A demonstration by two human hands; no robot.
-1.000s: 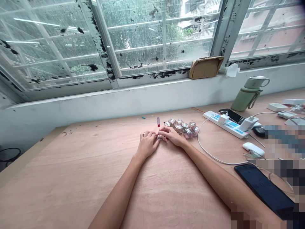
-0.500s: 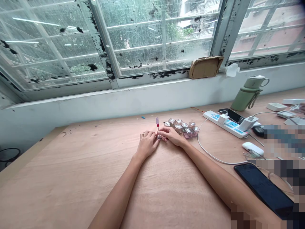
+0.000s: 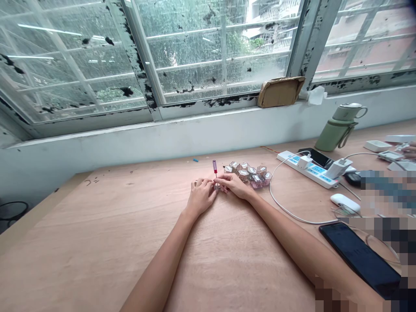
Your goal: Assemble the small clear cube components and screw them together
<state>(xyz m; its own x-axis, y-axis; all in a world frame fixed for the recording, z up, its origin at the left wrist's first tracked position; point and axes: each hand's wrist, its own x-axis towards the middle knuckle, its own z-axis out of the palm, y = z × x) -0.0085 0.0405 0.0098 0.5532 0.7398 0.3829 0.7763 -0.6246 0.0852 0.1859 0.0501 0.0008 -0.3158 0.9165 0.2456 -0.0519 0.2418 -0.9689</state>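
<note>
A small screwdriver (image 3: 215,166) with a clear purple handle and a red collar stands upright, its shaft pointing down between my hands. My right hand (image 3: 234,183) pinches at the shaft with thumb and fingers. My left hand (image 3: 202,193) has its fingers curled against a small metallic piece (image 3: 217,187) on the tabletop, under the screwdriver's tip. That piece is partly hidden by the fingers and too small to name. Just beyond my right hand sits a cluster of clear hexagonal small boxes (image 3: 243,174) with labels on their lids.
Along the right stand a white power strip (image 3: 308,169) with plugged chargers, a green bottle (image 3: 334,130) and a white case (image 3: 345,202). A black phone (image 3: 360,258) lies beside my right forearm. A white cable (image 3: 284,208) loops across the wooden table (image 3: 97,242); the windowed wall bounds the back.
The screwdriver's handle looks slightly turned, its purple darker than before. Both hands keep nearly the same place and grip.
</note>
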